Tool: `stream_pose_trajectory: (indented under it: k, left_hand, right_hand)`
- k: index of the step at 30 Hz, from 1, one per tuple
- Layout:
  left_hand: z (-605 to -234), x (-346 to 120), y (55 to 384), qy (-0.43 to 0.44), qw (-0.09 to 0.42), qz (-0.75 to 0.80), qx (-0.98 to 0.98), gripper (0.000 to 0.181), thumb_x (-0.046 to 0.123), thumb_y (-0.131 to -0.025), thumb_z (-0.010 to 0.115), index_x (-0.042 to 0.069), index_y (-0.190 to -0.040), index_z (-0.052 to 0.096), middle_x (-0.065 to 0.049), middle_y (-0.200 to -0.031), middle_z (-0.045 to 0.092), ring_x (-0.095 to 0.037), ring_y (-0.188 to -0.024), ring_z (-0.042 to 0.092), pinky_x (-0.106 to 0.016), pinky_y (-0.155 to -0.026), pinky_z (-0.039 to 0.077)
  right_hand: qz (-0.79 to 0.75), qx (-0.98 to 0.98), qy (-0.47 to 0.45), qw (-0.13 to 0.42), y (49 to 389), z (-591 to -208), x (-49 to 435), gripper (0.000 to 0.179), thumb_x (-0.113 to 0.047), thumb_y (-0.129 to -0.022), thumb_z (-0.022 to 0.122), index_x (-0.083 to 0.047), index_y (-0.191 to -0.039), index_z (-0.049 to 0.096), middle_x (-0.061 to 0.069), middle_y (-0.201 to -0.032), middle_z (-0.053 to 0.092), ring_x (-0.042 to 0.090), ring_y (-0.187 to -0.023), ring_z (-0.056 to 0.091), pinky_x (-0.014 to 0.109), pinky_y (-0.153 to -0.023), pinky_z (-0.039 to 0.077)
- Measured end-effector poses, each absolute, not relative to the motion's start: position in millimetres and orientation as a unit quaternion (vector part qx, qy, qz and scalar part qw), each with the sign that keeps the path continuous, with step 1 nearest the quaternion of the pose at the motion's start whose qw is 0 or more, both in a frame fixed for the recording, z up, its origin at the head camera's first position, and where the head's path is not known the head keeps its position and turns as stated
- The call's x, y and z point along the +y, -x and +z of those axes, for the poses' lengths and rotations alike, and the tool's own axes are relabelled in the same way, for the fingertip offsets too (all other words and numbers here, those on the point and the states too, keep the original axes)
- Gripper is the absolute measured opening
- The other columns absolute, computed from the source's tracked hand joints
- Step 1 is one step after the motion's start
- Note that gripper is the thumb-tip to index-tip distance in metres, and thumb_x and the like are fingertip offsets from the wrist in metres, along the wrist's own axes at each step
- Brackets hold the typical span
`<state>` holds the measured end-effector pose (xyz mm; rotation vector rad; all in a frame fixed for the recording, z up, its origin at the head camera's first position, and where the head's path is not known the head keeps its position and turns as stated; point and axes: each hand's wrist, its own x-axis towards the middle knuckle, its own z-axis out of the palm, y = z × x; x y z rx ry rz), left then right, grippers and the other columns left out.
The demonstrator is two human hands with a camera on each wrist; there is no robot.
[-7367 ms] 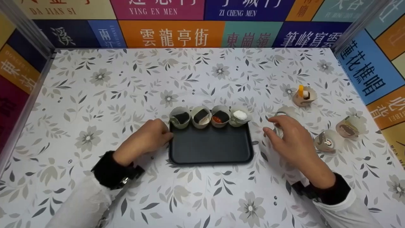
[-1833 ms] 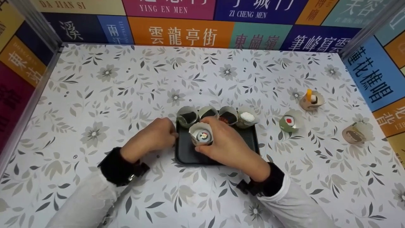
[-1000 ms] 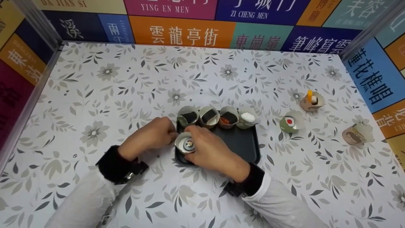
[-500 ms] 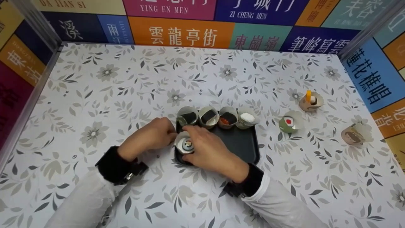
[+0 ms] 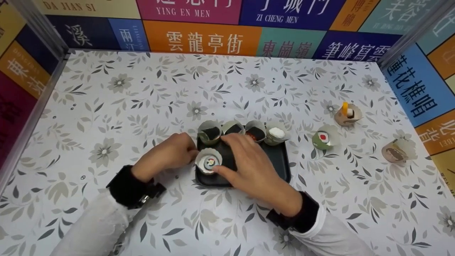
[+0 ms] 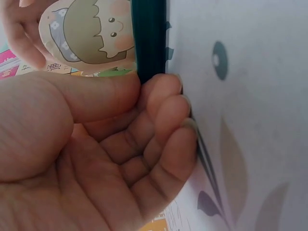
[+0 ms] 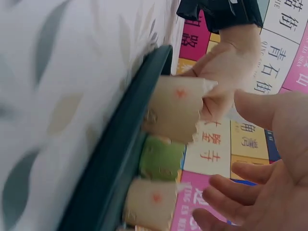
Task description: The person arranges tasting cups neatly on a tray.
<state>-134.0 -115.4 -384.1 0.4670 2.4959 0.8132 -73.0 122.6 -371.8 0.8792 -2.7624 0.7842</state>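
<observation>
A dark rectangular tray (image 5: 279,160) lies on the patterned table. My left hand (image 5: 169,153) holds its left edge; in the left wrist view the thumb (image 6: 103,96) presses the rim with curled fingers beside it. A paper cup (image 5: 203,166) with a round sushi roll piece inside stands upright in the tray's front left part. My right hand (image 5: 254,172) hovers over the tray just right of this cup, fingers spread and holding nothing; its thumb tip overlaps the cup's rim. Several cups, including a green one (image 5: 209,137) and one with white filling (image 5: 276,134), line the tray's back edge.
Right of the tray stand three more paper cups: a green one (image 5: 321,140) with a red-centred roll, a brown one (image 5: 346,116) with a yellow strip, and a tilted beige one (image 5: 396,154). Printed panels (image 5: 199,37) wall the table's back and sides.
The cup with the round roll has gone from the table's right side to the tray's front left. My right hand has let go and moved slightly right; the left stays at the edge.
</observation>
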Motion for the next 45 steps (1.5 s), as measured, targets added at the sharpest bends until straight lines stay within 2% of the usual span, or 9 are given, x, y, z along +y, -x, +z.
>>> stream_pose_trajectory:
  k: [7,15,23,28,32,38,45]
  left_hand:
    - [-386,-116,135,-0.159,0.246,0.295,0.909,0.039,0.018,-0.102,0.064,0.008,-0.064,0.070,0.001,-0.061,0.059,-0.016,-0.057,0.053,-0.031,-0.056,0.043]
    - [-384,-115,135,-0.159,0.251,0.288,0.910,0.041,0.019,-0.102,0.063,0.009,-0.063,0.070,0.002,-0.061,0.058,-0.017,-0.060,0.053,-0.031,-0.059,0.042]
    - [-384,-116,135,-0.153,0.254,0.289,0.910,0.041,0.020,-0.102,0.063,0.009,-0.063,0.069,0.001,-0.062,0.058,-0.017,-0.060,0.053,-0.031,-0.058,0.041]
    - [-385,-116,136,-0.152,0.256,0.289,0.910,0.040,0.020,-0.102,0.064,0.009,-0.065,0.072,0.001,-0.064,0.060,-0.017,-0.060,0.053,-0.031,-0.058,0.042]
    - [-384,-116,136,-0.151,0.257,0.292,0.909,0.040,0.020,-0.102,0.064,0.009,-0.064,0.070,0.001,-0.063,0.060,-0.017,-0.058,0.052,-0.031,-0.056,0.041]
    - [-385,-117,136,-0.153,0.256,0.298,0.907,0.041,0.019,-0.102,0.064,0.009,-0.063,0.070,0.001,-0.061,0.058,-0.016,-0.056,0.051,-0.030,-0.055,0.041]
    - [-384,-116,135,-0.167,0.253,0.296,0.906,0.041,0.018,-0.102,0.064,0.008,-0.063,0.070,0.004,-0.060,0.054,-0.015,-0.059,0.049,-0.030,-0.058,0.039]
  right_hand:
    - [0.267,-0.921,-0.260,0.112,67,-368,162,0.070,-0.036,-0.094,0.080,0.002,-0.145,0.053,0.020,-0.151,0.051,0.034,-0.142,0.045,0.050,-0.119,0.034]
    - [0.252,-0.937,-0.196,0.142,64,-368,210,0.083,-0.030,-0.092,0.082,0.007,-0.154,0.040,0.024,-0.163,0.036,0.042,-0.151,0.033,0.058,-0.122,0.024]
    - [0.263,-0.945,-0.127,0.148,63,-371,253,0.094,-0.027,-0.089,0.085,0.008,-0.158,0.032,0.029,-0.166,0.026,0.048,-0.152,0.024,0.061,-0.123,0.018]
    - [0.262,-0.953,-0.085,0.124,66,-373,277,0.099,-0.030,-0.090,0.084,0.007,-0.161,0.024,0.030,-0.168,0.019,0.048,-0.154,0.019,0.060,-0.124,0.015]
    - [0.273,-0.957,-0.048,0.089,74,-376,300,0.106,-0.035,-0.091,0.082,0.003,-0.164,0.016,0.028,-0.170,0.014,0.050,-0.154,0.016,0.065,-0.122,0.015]
    - [0.319,-0.947,-0.001,0.041,89,-381,328,0.111,-0.039,-0.091,0.083,-0.007,-0.166,0.008,0.029,-0.168,0.016,0.051,-0.153,0.017,0.072,-0.116,0.019]
    - [0.351,-0.936,0.035,-0.005,103,-386,345,0.121,-0.039,-0.087,0.087,-0.006,-0.167,0.003,0.032,-0.168,0.013,0.053,-0.153,0.016,0.073,-0.116,0.019]
